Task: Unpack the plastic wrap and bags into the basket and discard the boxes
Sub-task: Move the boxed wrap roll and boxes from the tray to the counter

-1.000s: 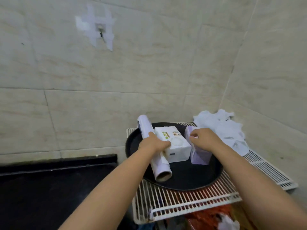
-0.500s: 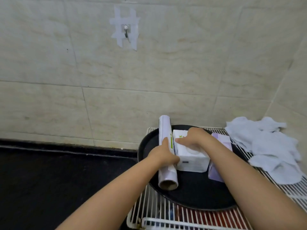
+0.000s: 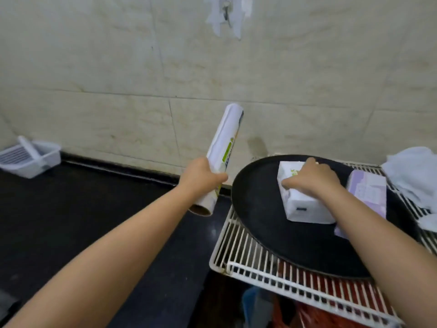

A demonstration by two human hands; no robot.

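Note:
My left hand [image 3: 201,177] grips a white roll of plastic wrap [image 3: 224,147] near its lower end and holds it tilted in the air, left of the black round tray [image 3: 260,223]. My right hand [image 3: 312,178] lies over the top of a white box [image 3: 305,209] that stands on the tray, fingers curled on it. A pale purple box [image 3: 366,192] stands on the tray just right of the white one. Far left, against the wall, a clear plastic basket [image 3: 47,159] holds another white roll [image 3: 29,147].
The tray rests on a white wire rack [image 3: 248,261] with red items below it. White crumpled cloth [image 3: 411,176] lies at the rack's right end. A dark countertop [image 3: 82,221] runs left to the basket, backed by a tiled wall.
My left hand has lifted the roll off the tray and carried it left. My right hand moved from the purple box to the white box. The view has swung left, showing the basket.

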